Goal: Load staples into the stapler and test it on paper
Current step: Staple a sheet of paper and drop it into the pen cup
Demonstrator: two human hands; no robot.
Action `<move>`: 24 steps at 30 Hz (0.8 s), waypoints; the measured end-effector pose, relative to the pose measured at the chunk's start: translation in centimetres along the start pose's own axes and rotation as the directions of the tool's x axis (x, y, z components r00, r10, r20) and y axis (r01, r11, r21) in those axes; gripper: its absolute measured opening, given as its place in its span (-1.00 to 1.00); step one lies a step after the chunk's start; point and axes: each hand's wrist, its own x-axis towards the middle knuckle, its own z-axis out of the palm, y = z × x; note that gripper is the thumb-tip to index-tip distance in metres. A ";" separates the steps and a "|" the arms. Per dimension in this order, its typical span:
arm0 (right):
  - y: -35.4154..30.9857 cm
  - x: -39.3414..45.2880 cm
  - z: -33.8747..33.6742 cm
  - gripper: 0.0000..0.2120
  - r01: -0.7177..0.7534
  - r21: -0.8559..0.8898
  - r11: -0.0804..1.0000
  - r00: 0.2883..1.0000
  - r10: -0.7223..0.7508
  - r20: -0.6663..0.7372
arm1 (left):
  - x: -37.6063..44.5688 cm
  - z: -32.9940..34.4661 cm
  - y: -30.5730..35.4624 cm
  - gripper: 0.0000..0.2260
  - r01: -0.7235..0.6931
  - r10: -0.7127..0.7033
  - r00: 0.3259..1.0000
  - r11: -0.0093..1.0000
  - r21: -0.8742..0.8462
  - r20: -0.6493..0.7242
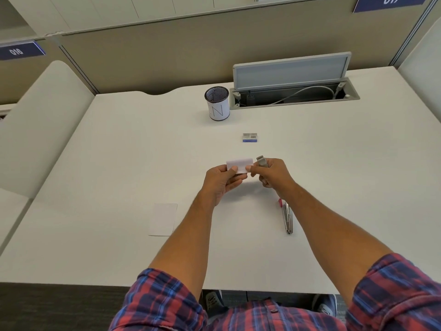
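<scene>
- Mid-frame, my left hand (220,181) pinches a small paper slip (239,165); it looks light and floppy, so I'd hold its edges.
- My right hand (272,173) pinches the slip's other edge while gripping a grey metal piece (262,161).
- The stapler (287,217), rigid, lies lower right, opened.
- The staple box (249,137) has unreadable print; the pen cup (217,103) reads "IN"; signs read "016", "017".

My desk (114,163) is white, and at its far side a mesh cup (217,103) with a white label stands just left of the cable hatch (294,93), whose lid (290,70) is tilted up over a grey cable (307,91). Beige partitions (167,51) rise behind the desk, with blue number signs (20,51) at the upper left and upper right corners. My rolled plaid sleeves (157,304) fill the bottom, with dark shoes (212,302) on the floor under the desk's near edge.
</scene>
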 end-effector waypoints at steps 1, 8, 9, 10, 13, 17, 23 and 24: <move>0.0 0.0 0.0 -0.73 0.001 -0.008 1.000 1.000 -0.001 0.003 | 0.0 -0.1 0.0 -0.84 -0.005 0.006 1.000 0.999 0.036 -0.003; -0.6 -0.2 0.1 -0.59 -0.026 -0.149 0.988 0.999 0.033 0.043 | 0.2 -0.8 -0.2 -0.89 -0.116 0.130 0.977 0.989 0.092 -0.170; -0.7 -0.2 0.1 -0.63 -0.035 -0.156 0.987 0.996 0.046 0.071 | 0.2 -0.9 -0.1 -0.89 -0.125 0.136 0.972 0.990 0.068 -0.192; -0.8 -0.2 0.2 -0.64 -0.036 -0.161 0.986 0.994 0.052 0.096 | 0.3 -0.9 -0.1 -0.90 -0.128 0.135 0.968 0.991 0.045 -0.212; -1.0 -0.4 0.4 -0.56 -0.032 -0.182 0.983 0.992 0.054 0.113 | 0.4 -0.8 0.0 -0.91 -0.126 0.117 0.963 0.992 -0.022 -0.242; -0.7 -0.3 1.0 -0.48 -0.008 -0.163 0.987 0.997 0.021 0.079 | 0.5 -0.7 0.3 -0.88 -0.122 0.102 0.954 0.991 -0.054 -0.283; -0.4 0.1 1.9 -0.38 -0.012 -0.028 1.000 0.998 0.014 0.060 | 0.6 -0.6 0.6 -0.93 -0.118 0.092 0.948 0.991 -0.067 -0.303; -0.2 0.2 1.9 -0.37 -0.001 -0.025 1.000 0.998 0.002 0.057 | 0.7 -0.5 0.6 -0.92 -0.119 0.097 0.947 0.991 -0.054 -0.306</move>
